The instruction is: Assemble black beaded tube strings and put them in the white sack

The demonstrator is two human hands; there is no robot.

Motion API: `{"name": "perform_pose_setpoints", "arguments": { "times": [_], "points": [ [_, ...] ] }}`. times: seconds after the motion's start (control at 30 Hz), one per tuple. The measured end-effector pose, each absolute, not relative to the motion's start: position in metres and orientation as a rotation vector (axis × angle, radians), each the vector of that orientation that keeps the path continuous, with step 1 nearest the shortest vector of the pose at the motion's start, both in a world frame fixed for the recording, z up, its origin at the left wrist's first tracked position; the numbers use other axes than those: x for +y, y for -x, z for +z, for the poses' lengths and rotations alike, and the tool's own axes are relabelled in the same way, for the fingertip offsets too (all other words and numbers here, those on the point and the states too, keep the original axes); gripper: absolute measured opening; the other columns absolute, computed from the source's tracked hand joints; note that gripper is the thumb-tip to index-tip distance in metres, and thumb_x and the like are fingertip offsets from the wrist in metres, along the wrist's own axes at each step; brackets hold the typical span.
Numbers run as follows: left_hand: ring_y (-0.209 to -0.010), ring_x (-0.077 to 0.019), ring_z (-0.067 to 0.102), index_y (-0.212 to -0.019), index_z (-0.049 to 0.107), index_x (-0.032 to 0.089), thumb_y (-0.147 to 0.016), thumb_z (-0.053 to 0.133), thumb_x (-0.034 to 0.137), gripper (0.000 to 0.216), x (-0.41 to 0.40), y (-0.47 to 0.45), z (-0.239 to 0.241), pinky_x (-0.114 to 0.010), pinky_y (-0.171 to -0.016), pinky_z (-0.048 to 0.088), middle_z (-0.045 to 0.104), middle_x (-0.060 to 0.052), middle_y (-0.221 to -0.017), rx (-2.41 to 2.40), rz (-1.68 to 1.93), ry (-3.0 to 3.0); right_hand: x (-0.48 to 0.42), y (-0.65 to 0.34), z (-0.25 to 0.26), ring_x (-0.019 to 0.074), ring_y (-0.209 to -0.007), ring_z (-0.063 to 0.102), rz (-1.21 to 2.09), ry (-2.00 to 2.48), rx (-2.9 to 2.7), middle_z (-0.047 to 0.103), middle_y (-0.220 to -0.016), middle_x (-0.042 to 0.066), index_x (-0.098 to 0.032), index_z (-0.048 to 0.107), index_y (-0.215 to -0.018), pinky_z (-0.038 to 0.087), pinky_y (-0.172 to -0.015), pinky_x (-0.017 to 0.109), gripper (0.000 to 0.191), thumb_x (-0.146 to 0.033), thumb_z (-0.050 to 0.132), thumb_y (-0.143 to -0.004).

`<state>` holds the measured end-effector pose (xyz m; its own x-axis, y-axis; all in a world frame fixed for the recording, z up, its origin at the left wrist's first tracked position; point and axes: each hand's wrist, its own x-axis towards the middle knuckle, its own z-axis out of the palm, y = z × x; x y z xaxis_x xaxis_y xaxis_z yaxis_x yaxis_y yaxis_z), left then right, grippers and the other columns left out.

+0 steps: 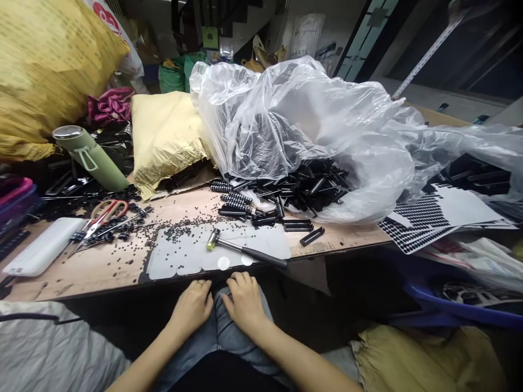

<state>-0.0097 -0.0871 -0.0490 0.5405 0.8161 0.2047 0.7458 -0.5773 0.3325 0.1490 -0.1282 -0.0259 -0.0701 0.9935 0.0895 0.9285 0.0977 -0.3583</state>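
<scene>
My left hand (193, 305) lies palm down on my left knee, holding nothing, its fingers loosely bent and the thumb apart. On the other knee rests my right hand (246, 304), also without anything in it, fingers laid over the jeans (224, 329). Just beyond both hands, at the table's front edge, a small hammer (253, 253) with a black grip and a yellowish tip lies on a pale sheet (163, 259). Two white discs, one of them a near disc (223, 263), are beside it. Small black dots are scattered over the sheet's left part.
A clear plastic bag (327, 114) spills black tube-like pieces (312, 185) onto the table (98, 272). To the left are scissors (100, 218), a white slab (43, 246) and a tilted green flask (92, 159). Dotted sheets (412, 223) overhang at right, near a blue container (425, 296).
</scene>
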Motion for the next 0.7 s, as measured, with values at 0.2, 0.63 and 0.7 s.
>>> {"name": "perform_pose_setpoints", "arguments": {
  "times": [0.2,0.63,0.7],
  "points": [
    [-0.065,-0.0173,0.055,-0.073,0.061,0.014,-0.081,0.039,0.031,0.029,-0.094,-0.004,-0.035,-0.028,-0.062,0.043,0.062,-0.006,-0.068,1.220,0.364,-1.914,-0.138,-0.166,-0.002,0.0168,-0.084,0.053,0.519,1.743,-1.830,0.060,-0.088,0.004,-0.020,0.057,-0.089,0.043,-0.076,0.032,0.013,-0.026,0.047,-0.083],
    [-0.049,-0.0120,0.047,-0.058,0.056,0.012,-0.078,0.041,0.052,0.047,-0.085,-0.047,0.021,-0.024,-0.049,0.036,0.058,-0.005,-0.055,0.926,0.379,-1.493,-0.132,-0.189,0.045,0.0259,-0.124,0.027,0.436,1.648,-2.195,0.031,-0.134,0.012,-0.015,0.023,-0.133,0.024,-0.104,0.041,0.103,-0.034,0.076,-0.046],
    [-0.063,-0.0162,0.055,-0.072,0.061,0.013,-0.083,0.035,0.046,0.043,-0.064,-0.054,0.024,-0.027,-0.060,0.042,0.062,-0.006,-0.068,0.952,0.436,-1.747,-0.131,-0.195,0.041,0.0264,-0.124,0.027,0.448,1.710,-2.098,0.031,-0.134,0.013,-0.015,0.021,-0.134,0.025,-0.104,0.041,0.104,-0.033,0.076,-0.047]
  ]
}}
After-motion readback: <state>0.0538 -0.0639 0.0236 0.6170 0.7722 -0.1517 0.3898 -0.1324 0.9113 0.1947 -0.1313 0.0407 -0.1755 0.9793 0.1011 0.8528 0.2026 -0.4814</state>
